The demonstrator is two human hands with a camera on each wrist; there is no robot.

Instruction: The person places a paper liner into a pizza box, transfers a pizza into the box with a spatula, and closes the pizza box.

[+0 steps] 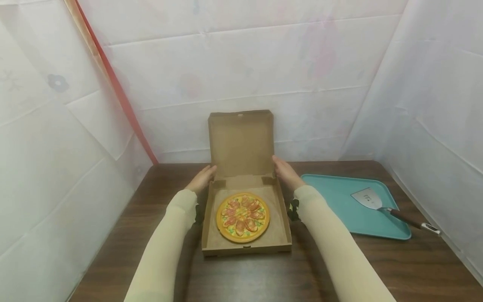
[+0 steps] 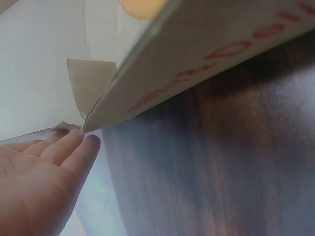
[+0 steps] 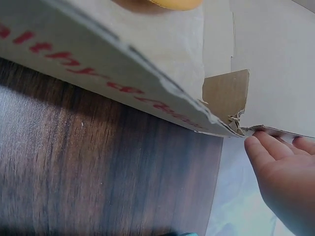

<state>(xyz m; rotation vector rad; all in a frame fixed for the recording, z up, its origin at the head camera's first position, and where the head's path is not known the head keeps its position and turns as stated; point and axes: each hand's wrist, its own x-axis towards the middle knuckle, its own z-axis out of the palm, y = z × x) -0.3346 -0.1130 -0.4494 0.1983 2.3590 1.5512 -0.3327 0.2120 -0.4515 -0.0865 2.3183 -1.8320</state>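
A cardboard pizza box (image 1: pixel 245 249) sits on the table with its lid (image 1: pixel 243 144) raised upright at the back. Inside lies a round pizza (image 1: pixel 243 218) with a yellow crust, on a paper liner. My left hand (image 1: pixel 201 179) is at the lid's left side near the hinge; in the left wrist view its straight fingers (image 2: pixel 64 147) touch the lid's edge by the box corner. On the other side, my right hand (image 1: pixel 286 172) reaches the lid's right edge, extended fingers (image 3: pixel 268 145) against it. Some fingertips are hidden behind the lid.
On the right of the dark wooden table (image 1: pixel 245 279) is a turquoise tray (image 1: pixel 332 201). A pizza server (image 1: pixel 367 198) lies across it, its brown handle (image 1: pixel 405 218) reaching past the tray's right edge. White sheeting (image 1: pixel 241 67) hangs behind and at both sides.
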